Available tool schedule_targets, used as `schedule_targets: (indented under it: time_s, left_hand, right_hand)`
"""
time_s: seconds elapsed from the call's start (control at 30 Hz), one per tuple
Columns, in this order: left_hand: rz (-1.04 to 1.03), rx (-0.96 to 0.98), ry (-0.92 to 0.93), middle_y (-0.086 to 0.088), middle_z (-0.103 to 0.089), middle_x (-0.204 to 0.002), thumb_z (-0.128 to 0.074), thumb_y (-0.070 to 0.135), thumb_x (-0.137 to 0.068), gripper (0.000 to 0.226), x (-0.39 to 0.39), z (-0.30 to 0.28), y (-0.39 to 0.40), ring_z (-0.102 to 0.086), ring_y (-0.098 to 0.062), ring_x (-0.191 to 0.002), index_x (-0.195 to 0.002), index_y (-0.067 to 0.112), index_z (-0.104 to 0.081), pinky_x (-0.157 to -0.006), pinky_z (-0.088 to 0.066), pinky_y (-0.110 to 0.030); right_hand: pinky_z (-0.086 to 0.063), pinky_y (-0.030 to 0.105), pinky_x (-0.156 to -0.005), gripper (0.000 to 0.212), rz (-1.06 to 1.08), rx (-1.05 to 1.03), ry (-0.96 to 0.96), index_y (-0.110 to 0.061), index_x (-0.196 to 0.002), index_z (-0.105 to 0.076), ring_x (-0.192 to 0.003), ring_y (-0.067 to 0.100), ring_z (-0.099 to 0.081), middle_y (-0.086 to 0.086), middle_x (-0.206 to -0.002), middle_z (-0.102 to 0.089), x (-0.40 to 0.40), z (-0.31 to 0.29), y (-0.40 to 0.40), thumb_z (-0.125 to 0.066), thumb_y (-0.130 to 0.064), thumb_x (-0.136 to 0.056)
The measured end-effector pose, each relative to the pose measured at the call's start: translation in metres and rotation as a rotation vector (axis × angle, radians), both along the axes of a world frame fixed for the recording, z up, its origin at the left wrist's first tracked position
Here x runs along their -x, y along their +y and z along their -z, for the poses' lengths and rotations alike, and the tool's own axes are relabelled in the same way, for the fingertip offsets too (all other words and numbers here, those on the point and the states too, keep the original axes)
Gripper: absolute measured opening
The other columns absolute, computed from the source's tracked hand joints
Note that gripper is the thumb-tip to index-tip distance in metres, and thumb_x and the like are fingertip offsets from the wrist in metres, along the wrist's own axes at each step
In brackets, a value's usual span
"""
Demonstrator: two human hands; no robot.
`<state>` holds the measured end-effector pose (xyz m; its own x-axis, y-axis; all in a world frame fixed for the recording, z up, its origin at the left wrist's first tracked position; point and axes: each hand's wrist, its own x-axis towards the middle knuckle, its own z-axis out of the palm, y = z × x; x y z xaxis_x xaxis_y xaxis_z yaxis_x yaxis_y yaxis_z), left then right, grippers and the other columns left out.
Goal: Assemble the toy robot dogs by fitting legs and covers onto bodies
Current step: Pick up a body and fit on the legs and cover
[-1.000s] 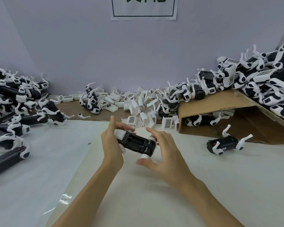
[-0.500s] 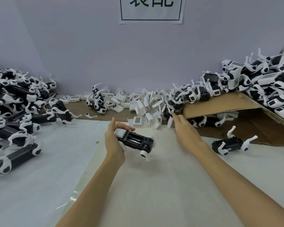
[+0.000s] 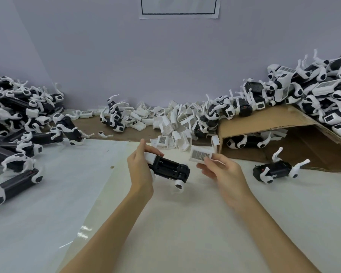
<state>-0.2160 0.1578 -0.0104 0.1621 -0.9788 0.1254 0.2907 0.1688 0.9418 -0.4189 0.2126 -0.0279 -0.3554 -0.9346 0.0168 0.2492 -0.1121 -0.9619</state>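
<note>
a glossy black plastic toy dog body (image 3: 168, 170), boxy with a round white leg joint, is gripped at its white end by the curled left hand (image 3: 139, 168) above the smooth white desk (image 3: 185, 223). a flat white ribbed plastic cover (image 3: 200, 156) is pinched by the right hand (image 3: 223, 172), just beside the body.

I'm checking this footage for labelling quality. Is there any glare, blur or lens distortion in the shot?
Head view: wide-angle bending bows the table edges and the wall; a small glare patch shines on the glossy sheet at lower left; lighting is soft and even, shadows faint; the hands and the body are sharp enough, the wall sign is cut off.
</note>
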Motion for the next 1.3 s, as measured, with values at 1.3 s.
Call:
schedule_targets:
  time_s: [1.3]
  left_hand:
    - [0.299, 0.068, -0.33, 0.008, -0.066, -0.074, -0.082, 0.055, -0.082, 0.036, 0.001, -0.011, 0.01, -0.059, -0.008, -0.06, -0.083, 0.021, -0.071, -0.043, -0.035, -0.018]
  right_hand:
    - [-0.053, 0.026, -0.091, 0.024, -0.127, 0.141, 0.802, -0.035, -0.102, -0.063, -0.11, 0.005, -0.065, -0.014, -0.107, -0.071, -0.026, -0.004, 0.018, -0.078, -0.048, -0.089]
